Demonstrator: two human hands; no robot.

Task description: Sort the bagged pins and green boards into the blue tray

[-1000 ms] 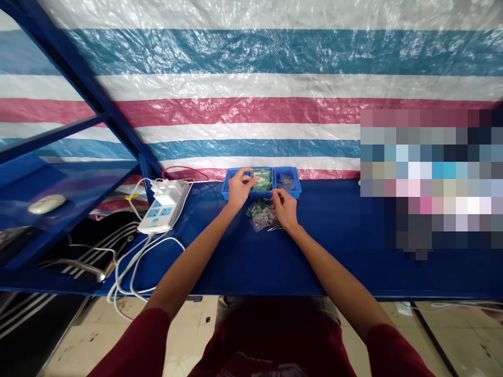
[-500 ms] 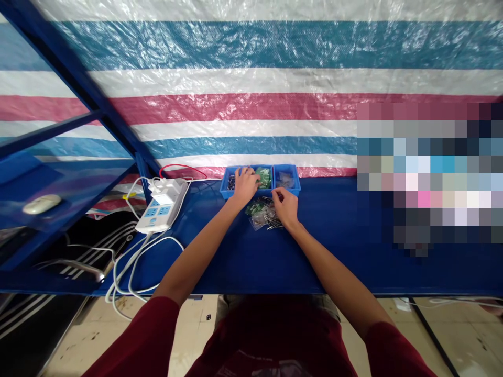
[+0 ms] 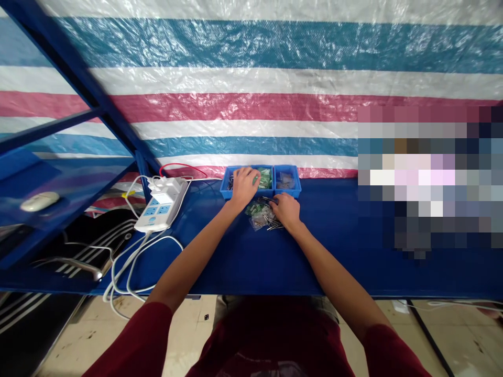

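Observation:
My left hand (image 3: 244, 184) hovers over the left blue bin (image 3: 228, 193), fingers bent downward. Its thumb and forefinger stand apart, with green showing between them. Dark metal screws (image 3: 230, 182) lie in the bin's left part and green packets (image 3: 265, 178) in its right part; the hand covers the middle. My right hand (image 3: 286, 210) is at the right side of a mixed pile, its fingers pinched round what looks like a screw (image 3: 269, 199). In the pile are clear plastic packets (image 3: 259, 220), green packets (image 3: 253, 208) and silvery screws (image 3: 275, 225).
Clear packets (image 3: 286, 181) fill part of the right blue bin (image 3: 293, 192). A white power strip (image 3: 157, 214) with plugged chargers and looping white cables (image 3: 133, 262) occupies the blue table's (image 3: 251, 267) left side. Behind hangs a striped plastic sheet (image 3: 251, 110). A blurred patch covers the far right.
My right hand has come down from the bins' front edge to the pile, its fingers now among the screws. My left hand has barely moved over the bin.

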